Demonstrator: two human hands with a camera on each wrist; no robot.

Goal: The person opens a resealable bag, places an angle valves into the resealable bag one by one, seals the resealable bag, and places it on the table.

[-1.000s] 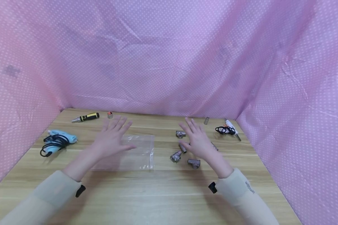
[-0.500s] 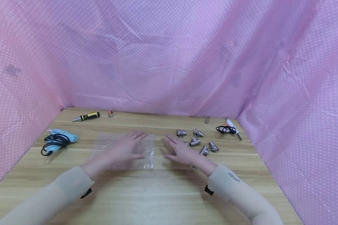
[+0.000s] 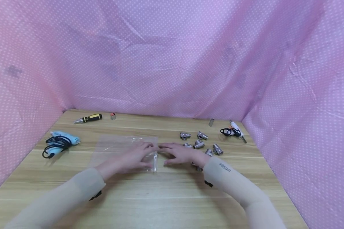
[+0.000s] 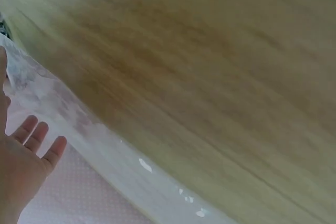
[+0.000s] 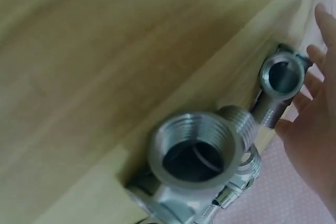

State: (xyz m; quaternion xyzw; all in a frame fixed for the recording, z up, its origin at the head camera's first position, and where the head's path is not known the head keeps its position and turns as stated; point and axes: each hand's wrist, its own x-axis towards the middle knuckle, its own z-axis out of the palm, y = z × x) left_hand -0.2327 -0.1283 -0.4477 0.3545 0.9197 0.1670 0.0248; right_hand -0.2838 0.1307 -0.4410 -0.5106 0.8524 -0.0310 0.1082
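I have the fingers loose, unclenched: left hand (image 3: 136, 157) over a smooth, clear plastic bag (image 3: 113, 147), right hand (image 3: 180, 153) beside its zip edge; shiny, threaded metal pipe fittings (image 3: 199, 144) lie toward the wooden table (image 3: 160, 203)'s right edge.

We see a clear bag (image 3: 113, 146) lying flat and, right of the bag, silver threaded tees (image 3: 199, 144) scattered, turned various ways.

Left hand (image 3: 133, 157) and right hand (image 3: 182, 153) point inward, fingers (image 4: 37, 136) loosely extended.
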